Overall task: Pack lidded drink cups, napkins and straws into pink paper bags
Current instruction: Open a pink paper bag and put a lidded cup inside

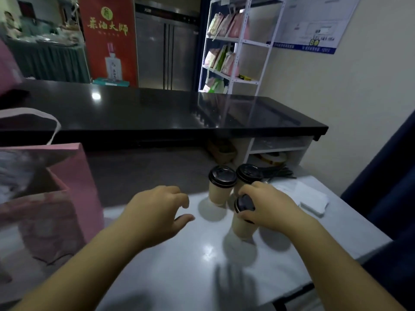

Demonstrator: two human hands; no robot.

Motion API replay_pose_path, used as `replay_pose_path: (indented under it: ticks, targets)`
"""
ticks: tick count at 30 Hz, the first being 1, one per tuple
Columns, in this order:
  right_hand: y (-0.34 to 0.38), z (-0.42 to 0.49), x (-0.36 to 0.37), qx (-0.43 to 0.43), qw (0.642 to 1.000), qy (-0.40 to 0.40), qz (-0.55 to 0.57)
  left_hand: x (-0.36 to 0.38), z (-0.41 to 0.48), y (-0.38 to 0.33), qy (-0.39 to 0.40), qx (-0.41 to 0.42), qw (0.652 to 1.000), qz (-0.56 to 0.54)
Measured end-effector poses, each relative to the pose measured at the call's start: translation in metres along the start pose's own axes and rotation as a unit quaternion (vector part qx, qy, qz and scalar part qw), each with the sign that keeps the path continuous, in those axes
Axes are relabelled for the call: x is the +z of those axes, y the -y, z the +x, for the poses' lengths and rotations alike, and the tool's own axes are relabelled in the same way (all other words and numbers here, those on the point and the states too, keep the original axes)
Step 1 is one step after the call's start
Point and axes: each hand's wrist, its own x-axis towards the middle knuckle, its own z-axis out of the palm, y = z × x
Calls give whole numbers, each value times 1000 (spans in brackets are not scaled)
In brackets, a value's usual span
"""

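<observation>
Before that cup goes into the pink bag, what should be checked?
1. Right hand grip on the near cup: ok, fingers curl round its lid.
2. That lid pressed fully on: cannot tell, blurred.
3. Pink bag mouth open: ok.
4. Left hand free: ok, holds nothing.
5. Back left cup and back right cup upright, lidded: ok.
6. Napkins at hand: ok, beside the cups.
</observation>
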Motion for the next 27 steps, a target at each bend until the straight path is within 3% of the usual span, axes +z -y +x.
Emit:
replay_pose_path:
  ticks: [7,10,14,19,27]
  targets:
    - [-37,19,25,12,995,96,-13,40,7,-18,65,-43,996,49]
    - [-39,25,30,12,995,95,4,47,6,-20,85,-53,994,54]
    - [-37,27,27,-8,999,43,15,40,5,-18,76,-55,994,52]
    - [-11,26,3,-63,993,-49,90,-12,-3,-8,0,-40,999,29]
    - [77,34,-64,-215,932,-199,215,-114,-49,44,-89,-56,993,49]
